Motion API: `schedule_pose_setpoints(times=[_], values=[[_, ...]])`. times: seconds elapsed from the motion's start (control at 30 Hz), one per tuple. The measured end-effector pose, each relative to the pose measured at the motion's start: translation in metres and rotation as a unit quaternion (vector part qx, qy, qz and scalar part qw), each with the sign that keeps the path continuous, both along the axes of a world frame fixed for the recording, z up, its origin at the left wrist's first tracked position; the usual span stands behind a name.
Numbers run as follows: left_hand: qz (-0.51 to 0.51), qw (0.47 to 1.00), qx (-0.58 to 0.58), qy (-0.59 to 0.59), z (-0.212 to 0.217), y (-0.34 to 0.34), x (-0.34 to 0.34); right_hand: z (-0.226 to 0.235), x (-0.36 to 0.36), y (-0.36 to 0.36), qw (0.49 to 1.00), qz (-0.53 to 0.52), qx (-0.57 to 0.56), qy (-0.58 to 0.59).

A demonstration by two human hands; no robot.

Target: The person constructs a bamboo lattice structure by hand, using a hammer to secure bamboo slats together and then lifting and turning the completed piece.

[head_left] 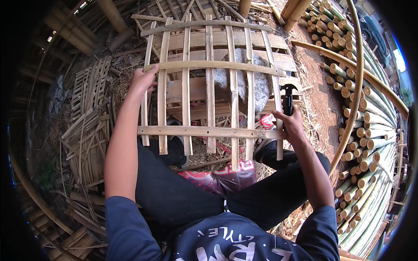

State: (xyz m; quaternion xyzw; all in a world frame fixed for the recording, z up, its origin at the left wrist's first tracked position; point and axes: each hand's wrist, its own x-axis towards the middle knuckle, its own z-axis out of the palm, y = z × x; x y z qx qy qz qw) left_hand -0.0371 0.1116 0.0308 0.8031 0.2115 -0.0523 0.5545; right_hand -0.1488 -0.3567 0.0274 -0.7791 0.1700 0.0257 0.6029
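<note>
A bamboo lattice panel point(191, 131) of upright slats and three crossbars is held tilted over my lap. My left hand point(143, 82) grips its left edge by the middle crossbar, thumb on the front. In my right hand point(292, 125) is a black claw hammer point(288, 101), head up, beside the rightmost slat. The right thumb reaches to that slat; whether it presses on it I cannot tell. Through the gaps shows a rough grey stone block point(261, 85), resting on a low slatted wooden stand point(285, 61). The panel partly covers both.
Cut bamboo poles point(370, 126) lie stacked along the right, with a long bent pole point(358, 78) in front. More lattice panels point(89, 85) and split strips point(89, 145) lie at the left. Below the panel is a red patterned sack point(217, 179), between my legs.
</note>
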Motion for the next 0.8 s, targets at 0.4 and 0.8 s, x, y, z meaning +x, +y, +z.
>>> schedule_pose_setpoints(times=[0.4,0.8], values=[[0.118,0.986,-0.115,-0.008,-0.024,0.029,0.025,0.001,0.0,0.0,0.999,0.007,-0.006,-0.032],[-0.208,0.973,0.09,-0.041,0.014,0.034,0.018,0.013,-0.004,0.011,1.0,-0.008,0.012,0.002]])
